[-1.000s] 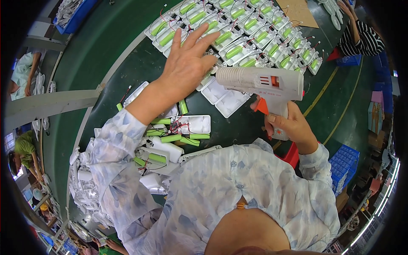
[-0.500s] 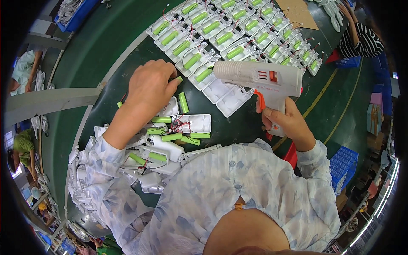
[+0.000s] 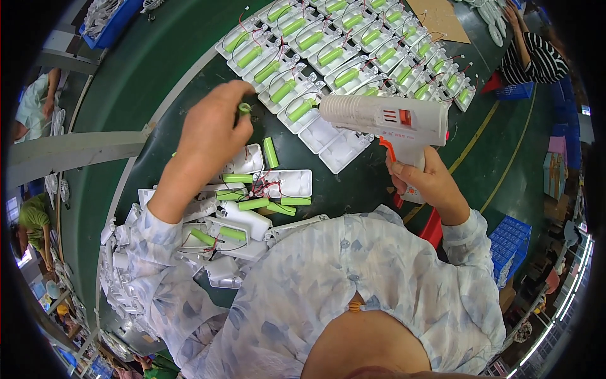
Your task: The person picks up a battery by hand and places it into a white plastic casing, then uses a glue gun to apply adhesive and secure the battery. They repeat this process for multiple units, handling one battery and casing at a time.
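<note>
My left hand (image 3: 213,123) is closed around a green cylindrical battery (image 3: 245,108); only one end of it shows between thumb and fingers. It hovers left of the rows of white plastic housings (image 3: 314,77), most of which hold a green battery with thin wires. In my right hand (image 3: 429,179) is a white glue gun (image 3: 388,120) with an orange trigger, its nozzle pointing left at the nearest filled housing. Just below the nozzle lie bare white housings (image 3: 341,150). Loose green batteries (image 3: 254,203) with red and black wires lie on white parts below my left hand.
White plastic parts (image 3: 126,265) are heaped beside my left arm. A brown cardboard sheet (image 3: 442,20) lies at the far edge of the rows. A blue crate (image 3: 511,247) stands at right. A co-worker in a striped sleeve (image 3: 536,63) is at far right. A grey metal bar (image 3: 76,150) juts in from the left.
My left hand has lifted and turned slightly with the battery, so that the battery's end now faces up. The right hand with the glue gun has barely moved.
</note>
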The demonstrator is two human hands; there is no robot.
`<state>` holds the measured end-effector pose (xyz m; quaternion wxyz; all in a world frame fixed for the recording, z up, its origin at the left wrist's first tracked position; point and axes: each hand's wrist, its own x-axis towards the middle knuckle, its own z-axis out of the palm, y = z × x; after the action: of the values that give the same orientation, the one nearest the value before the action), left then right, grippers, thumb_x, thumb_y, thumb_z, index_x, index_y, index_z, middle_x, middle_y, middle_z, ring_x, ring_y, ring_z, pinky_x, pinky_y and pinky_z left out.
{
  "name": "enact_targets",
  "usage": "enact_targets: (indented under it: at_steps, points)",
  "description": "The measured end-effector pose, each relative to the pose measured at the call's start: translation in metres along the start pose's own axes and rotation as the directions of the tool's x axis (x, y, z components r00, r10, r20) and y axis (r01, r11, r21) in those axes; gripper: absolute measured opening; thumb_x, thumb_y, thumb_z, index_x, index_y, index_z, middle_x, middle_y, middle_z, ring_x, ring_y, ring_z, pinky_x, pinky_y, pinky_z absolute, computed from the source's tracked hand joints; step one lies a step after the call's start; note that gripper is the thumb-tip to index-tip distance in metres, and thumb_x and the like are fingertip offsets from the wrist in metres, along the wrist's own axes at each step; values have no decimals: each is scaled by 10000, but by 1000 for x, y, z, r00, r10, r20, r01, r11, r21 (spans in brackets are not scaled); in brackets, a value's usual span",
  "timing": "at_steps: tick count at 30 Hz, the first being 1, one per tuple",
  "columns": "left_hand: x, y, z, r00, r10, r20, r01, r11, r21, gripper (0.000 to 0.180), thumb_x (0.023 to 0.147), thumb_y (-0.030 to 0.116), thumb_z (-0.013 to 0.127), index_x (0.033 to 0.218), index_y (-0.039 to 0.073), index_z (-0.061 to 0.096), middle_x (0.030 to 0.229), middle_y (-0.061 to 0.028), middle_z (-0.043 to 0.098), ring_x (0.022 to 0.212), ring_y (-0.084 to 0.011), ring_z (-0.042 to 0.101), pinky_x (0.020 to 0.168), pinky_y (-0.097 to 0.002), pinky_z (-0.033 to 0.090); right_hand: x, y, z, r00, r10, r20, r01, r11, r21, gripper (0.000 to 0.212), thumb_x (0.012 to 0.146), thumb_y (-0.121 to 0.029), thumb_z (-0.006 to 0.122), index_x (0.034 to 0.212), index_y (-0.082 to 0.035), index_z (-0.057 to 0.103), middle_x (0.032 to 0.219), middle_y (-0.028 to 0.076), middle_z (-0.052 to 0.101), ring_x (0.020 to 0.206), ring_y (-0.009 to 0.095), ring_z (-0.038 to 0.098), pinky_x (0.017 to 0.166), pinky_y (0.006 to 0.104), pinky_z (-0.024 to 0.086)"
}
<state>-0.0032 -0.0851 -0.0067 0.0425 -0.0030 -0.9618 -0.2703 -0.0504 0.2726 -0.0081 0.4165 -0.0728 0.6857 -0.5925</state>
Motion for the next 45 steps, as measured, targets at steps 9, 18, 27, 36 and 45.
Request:
enact_targets:
  at_steps: [9, 18, 27, 36, 45]
  points:
    - [3, -73, -21, 920, -385, 68, 380, 841, -386, 155, 865, 63, 673, 1005, -5, 674, 878, -63, 706, 750, -136, 660, 706, -273, 520, -4, -8, 3, 999, -34, 23, 34, 999, 34, 341, 892, -164, 643, 1172, 12, 562, 891, 70, 633, 611, 133, 596, 562, 275, 471]
    - [-2, -49, -13, 995, 102, -12, -89, 916, 392, 236, 797, 64, 730, 1026, 61, 678, 949, -101, 636, 889, -303, 646, 722, -388, 516, -12, -7, -2, 995, -67, 77, 60, 994, 86, 523, 884, -150, 661, 1334, 50, 482, 1139, 131, 661, 641, 152, 638, 573, 278, 502]
    - [2, -63, -2, 981, 194, -9, -170, 882, 440, 87, 823, 107, 704, 893, 81, 659, 852, -87, 583, 798, -294, 634, 680, -408, 520, -15, 0, -7, 997, -15, 78, -4, 970, 243, 537, 826, -286, 709, 1221, 43, 553, 1011, 128, 652, 507, 116, 550, 483, 248, 449]
    - [2, -61, -1, 989, 150, -6, -131, 881, 455, 76, 842, 120, 688, 892, 76, 652, 863, -90, 593, 793, -302, 637, 681, -409, 524, -17, 6, -13, 995, 29, 98, -60, 943, 329, 493, 811, -264, 708, 1173, 37, 561, 940, 112, 636, 499, 125, 545, 471, 245, 433]
    - [2, -62, 0, 986, 166, -20, -139, 879, 456, 87, 834, 117, 695, 896, 74, 650, 866, -89, 596, 794, -304, 639, 679, -411, 523, -30, 2, -10, 998, 63, 1, -63, 996, 70, 458, 841, -243, 701, 1197, 10, 565, 915, 76, 617, 553, 128, 562, 501, 257, 436]
